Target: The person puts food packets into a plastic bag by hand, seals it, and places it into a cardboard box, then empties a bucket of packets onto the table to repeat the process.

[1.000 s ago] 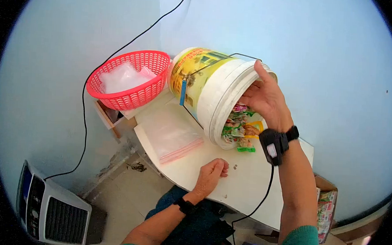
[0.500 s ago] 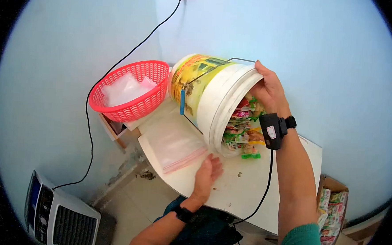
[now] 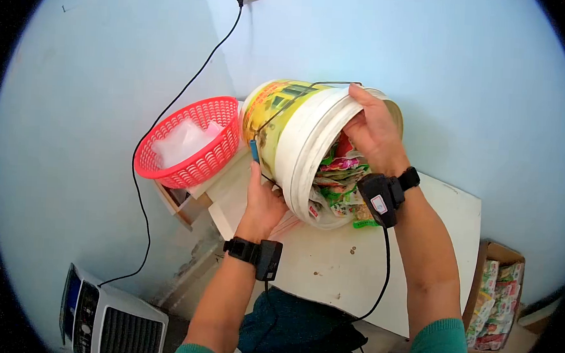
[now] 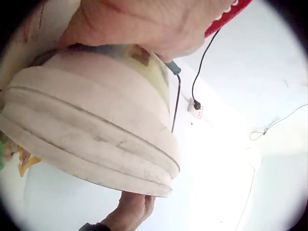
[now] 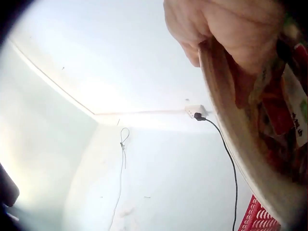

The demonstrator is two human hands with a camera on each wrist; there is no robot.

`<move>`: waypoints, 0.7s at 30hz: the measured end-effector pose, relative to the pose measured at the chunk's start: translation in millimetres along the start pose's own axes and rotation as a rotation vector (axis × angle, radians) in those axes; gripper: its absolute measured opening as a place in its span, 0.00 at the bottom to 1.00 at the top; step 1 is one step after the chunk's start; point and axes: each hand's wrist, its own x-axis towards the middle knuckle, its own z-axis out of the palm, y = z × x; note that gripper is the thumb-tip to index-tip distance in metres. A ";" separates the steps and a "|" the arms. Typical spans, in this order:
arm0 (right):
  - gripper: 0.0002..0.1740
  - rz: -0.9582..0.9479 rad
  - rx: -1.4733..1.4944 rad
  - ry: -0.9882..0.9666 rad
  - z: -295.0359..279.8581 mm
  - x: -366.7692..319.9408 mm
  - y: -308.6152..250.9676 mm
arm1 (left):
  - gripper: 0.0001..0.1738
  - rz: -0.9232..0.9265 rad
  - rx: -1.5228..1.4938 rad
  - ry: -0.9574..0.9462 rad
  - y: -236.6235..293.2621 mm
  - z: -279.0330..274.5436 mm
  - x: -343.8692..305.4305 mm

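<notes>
A white plastic bucket (image 3: 297, 139) with a yellow printed label lies tipped on its side, its mouth facing right and toward me. Packed inside are colourful small food packets (image 3: 340, 179), some at the lower lip. My right hand (image 3: 380, 137) grips the upper rim, thumb outside and fingers inside the mouth. Low on the bucket's left side rests my left hand (image 3: 265, 207), thumb pointing up just below the blue handle grip (image 3: 254, 151) and fingers partly hidden under the bucket. In the left wrist view, the left hand (image 4: 139, 24) lies along the bucket wall.
A red mesh basket (image 3: 188, 143) holding clear plastic bags stands left of the bucket. Beneath is a white table (image 3: 434, 216) with pink-edged clear bags, partly covered. On the right is a cardboard box (image 3: 478, 282) of packets. A black cord (image 3: 143, 207) hangs from a wall socket.
My left hand has risen from the table's front to the bucket's lower left side. The bucket has turned slightly, its mouth showing more packets. The right hand keeps its hold on the rim.
</notes>
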 end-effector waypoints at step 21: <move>0.21 -0.103 -0.019 -0.050 -13.7 -76.3 -22.9 | 0.38 0.261 0.177 -0.055 -22.5 44.5 -29.1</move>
